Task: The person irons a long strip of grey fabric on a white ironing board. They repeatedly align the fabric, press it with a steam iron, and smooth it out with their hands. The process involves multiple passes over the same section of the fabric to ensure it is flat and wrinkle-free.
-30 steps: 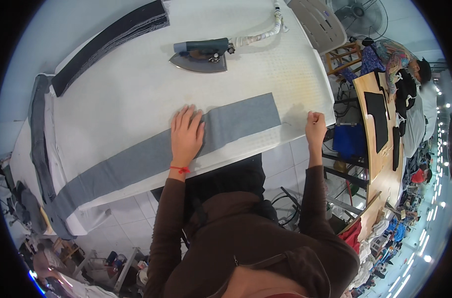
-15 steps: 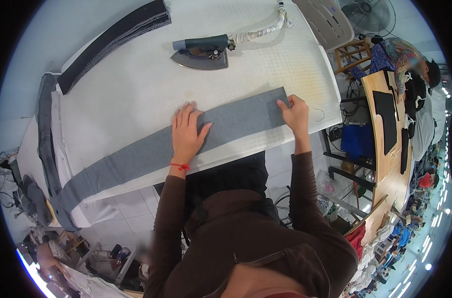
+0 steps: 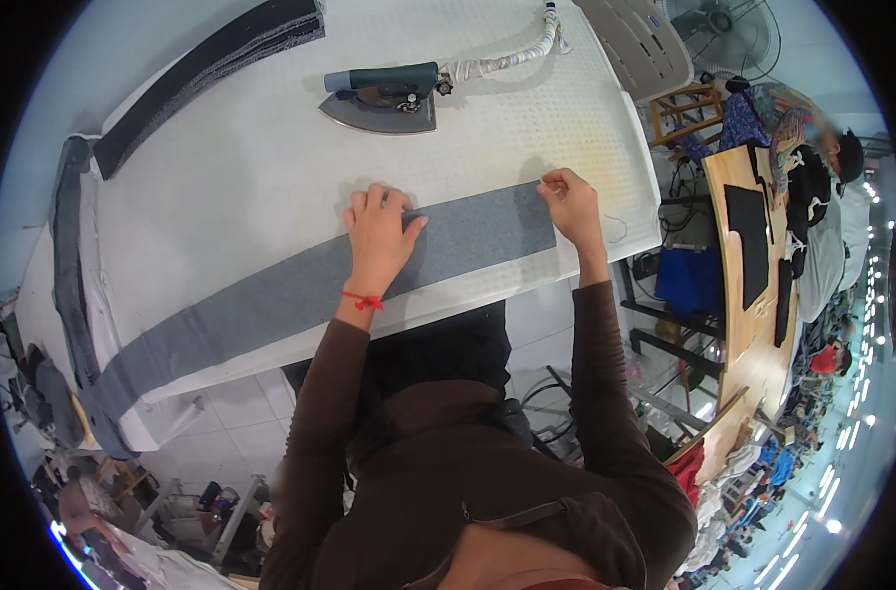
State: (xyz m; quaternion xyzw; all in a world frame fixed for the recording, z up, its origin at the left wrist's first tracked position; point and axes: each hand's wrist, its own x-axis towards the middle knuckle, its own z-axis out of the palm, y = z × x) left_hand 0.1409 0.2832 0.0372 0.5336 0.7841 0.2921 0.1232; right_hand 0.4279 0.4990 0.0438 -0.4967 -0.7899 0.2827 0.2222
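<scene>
A long grey fabric strip [image 3: 271,285] lies across the white padded ironing table [image 3: 241,167], close to its near edge. My right hand [image 3: 574,211] pinches the strip's far right corner between thumb and fingertips. On the middle of the strip rests my left hand [image 3: 377,234], fingers apart and bent over the far edge, thumb out to the side; it grips nothing visible. Beyond the hands, a steam iron [image 3: 384,108] with a dark green handle lies on the table. The strip's left end droops over the table's left side.
A stack of dark fabric strips [image 3: 212,84] lies along the far left edge. The iron's wrapped hose [image 3: 507,61] runs away to the far right. A wooden table [image 3: 738,324] with black cut pieces stands at right, near a fan [image 3: 718,39] and a person [image 3: 846,157].
My right hand has shifted from the strip's right end to its far corner. The left hand's fingers have bent more, at the far edge. The iron has not been moved.
</scene>
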